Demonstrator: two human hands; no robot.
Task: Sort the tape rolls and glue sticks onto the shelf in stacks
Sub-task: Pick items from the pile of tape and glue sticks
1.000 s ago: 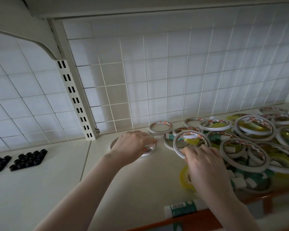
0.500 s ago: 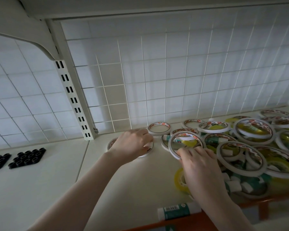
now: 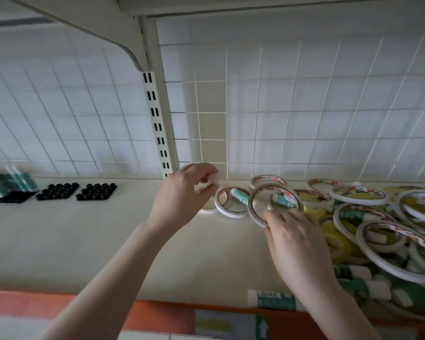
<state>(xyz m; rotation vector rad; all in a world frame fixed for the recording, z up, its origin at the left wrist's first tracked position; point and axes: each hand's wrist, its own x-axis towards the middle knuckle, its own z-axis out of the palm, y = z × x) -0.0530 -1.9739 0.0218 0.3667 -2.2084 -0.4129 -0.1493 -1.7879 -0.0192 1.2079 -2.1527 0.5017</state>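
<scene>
On the cream shelf point(image 3: 84, 241), my left hand point(image 3: 182, 200) is raised by the back grid and pinches a small white tape roll point(image 3: 214, 179), partly hidden by my fingers. Below it another roll point(image 3: 207, 211) lies flat, beside a flat roll point(image 3: 231, 204) with a green glue stick point(image 3: 239, 195) across it. My right hand point(image 3: 297, 244) grips the lower rim of a tilted white tape roll point(image 3: 255, 200). A heap of tape rolls point(image 3: 388, 239) and glue sticks point(image 3: 378, 288) fills the right side. One glue stick point(image 3: 272, 300) lies at the front edge.
Two black trays point(image 3: 57, 191) point(image 3: 96, 191) and a clear bag of glue sticks point(image 3: 10, 180) sit at the back left. A slotted upright post point(image 3: 157, 119) divides the wire grid back wall. An orange strip point(image 3: 59, 305) runs along the shelf front.
My left hand has lifted off the flat roll and now holds a small roll in the air. My right hand still holds its tilted roll. The view has swung left.
</scene>
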